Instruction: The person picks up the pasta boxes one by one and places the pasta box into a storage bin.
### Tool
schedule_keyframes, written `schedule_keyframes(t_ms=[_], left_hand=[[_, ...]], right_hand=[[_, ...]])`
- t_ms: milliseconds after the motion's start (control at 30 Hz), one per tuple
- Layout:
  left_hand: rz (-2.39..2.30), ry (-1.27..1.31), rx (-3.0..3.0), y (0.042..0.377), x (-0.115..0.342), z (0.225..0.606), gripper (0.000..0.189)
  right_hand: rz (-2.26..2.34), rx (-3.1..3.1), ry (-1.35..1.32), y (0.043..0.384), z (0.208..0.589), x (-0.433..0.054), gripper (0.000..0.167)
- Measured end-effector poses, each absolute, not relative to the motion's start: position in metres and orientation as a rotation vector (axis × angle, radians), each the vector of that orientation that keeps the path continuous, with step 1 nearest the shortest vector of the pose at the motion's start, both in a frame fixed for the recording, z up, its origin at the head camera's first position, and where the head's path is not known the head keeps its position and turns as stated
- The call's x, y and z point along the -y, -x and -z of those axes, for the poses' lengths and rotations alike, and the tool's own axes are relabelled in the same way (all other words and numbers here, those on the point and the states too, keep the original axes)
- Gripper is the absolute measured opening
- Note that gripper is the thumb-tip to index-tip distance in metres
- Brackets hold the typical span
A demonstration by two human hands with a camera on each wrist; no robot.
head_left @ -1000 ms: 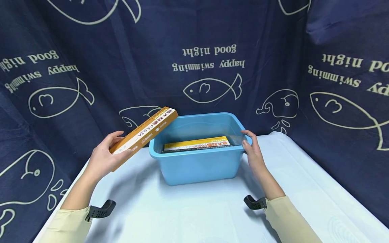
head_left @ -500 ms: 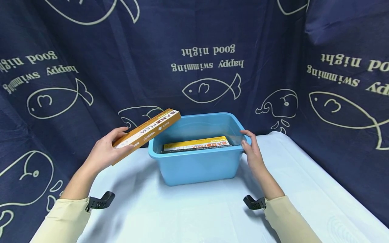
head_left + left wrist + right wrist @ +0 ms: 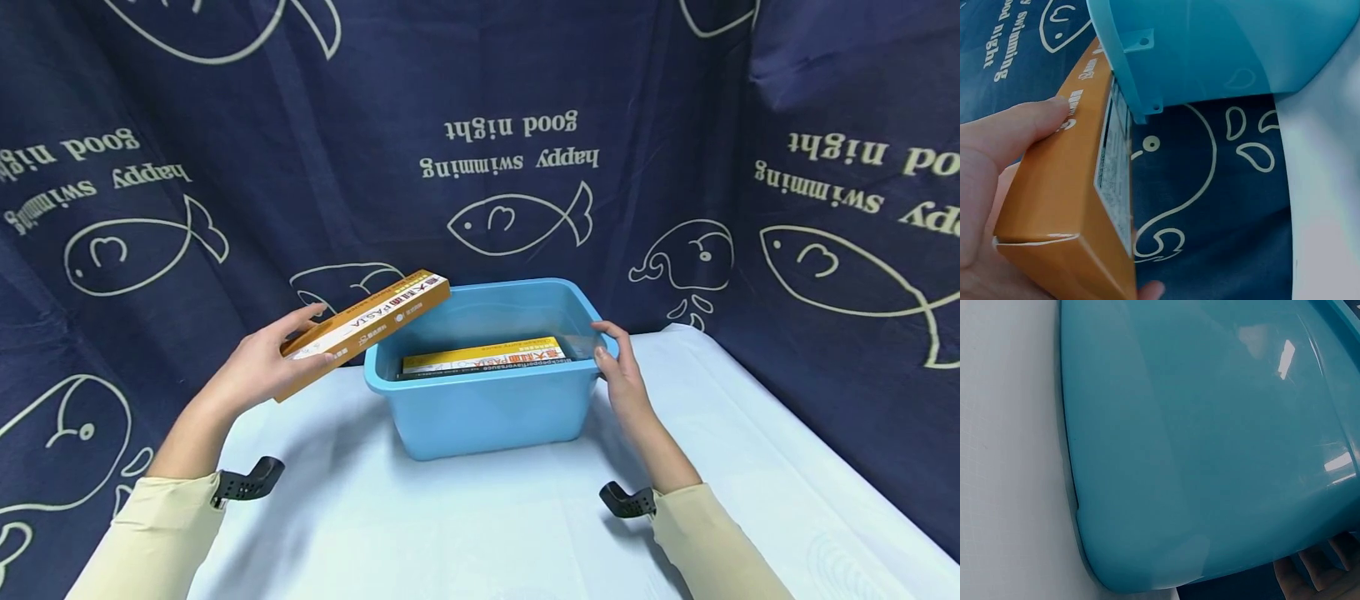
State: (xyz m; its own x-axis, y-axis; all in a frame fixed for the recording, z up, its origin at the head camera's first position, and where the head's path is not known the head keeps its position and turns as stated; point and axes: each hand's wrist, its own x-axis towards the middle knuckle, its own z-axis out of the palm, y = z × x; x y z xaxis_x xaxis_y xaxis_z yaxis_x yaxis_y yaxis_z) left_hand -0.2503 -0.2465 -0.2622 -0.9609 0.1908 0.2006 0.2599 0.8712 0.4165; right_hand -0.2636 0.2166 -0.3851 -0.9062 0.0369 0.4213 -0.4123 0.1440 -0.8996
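Note:
My left hand [image 3: 266, 362] grips the near end of an orange-brown pasta box [image 3: 375, 321], thumb on one side and fingers on the other. The box tilts upward, its far end overlapping the left rim of a blue plastic bin [image 3: 487, 417] in the head view. In the left wrist view the thumb [image 3: 1035, 122] presses on the box's orange side, and the bin's wall stands just beyond. My right hand [image 3: 621, 367] holds the bin's right rim between thumb and fingers. Inside the bin lie a yellow-and-white pasta box [image 3: 483, 354] and a dark box [image 3: 525, 365] in front of it.
The bin stands on a table with a white cloth [image 3: 480, 525]. A dark blue curtain [image 3: 360, 167] with fish drawings hangs behind and at both sides. A black strap mount [image 3: 251, 482] sits on the left wrist, another black mount [image 3: 630, 500] on the right.
The left hand has shifted slightly right and tipped the orange-brown box to a flatter angle, its far end a little further over the bin. The right hand keeps its hold on the rim.

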Motion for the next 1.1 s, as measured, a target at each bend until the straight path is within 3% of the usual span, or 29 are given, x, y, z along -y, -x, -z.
schedule_keyframes(t_ms=[1100], left_hand=[[0.799, 0.323, 2.877, 0.261, 0.252, 0.259, 0.076]], right_hand=[[-1.830, 2.082, -0.356, 0.266, 0.387, -0.218, 0.045]])
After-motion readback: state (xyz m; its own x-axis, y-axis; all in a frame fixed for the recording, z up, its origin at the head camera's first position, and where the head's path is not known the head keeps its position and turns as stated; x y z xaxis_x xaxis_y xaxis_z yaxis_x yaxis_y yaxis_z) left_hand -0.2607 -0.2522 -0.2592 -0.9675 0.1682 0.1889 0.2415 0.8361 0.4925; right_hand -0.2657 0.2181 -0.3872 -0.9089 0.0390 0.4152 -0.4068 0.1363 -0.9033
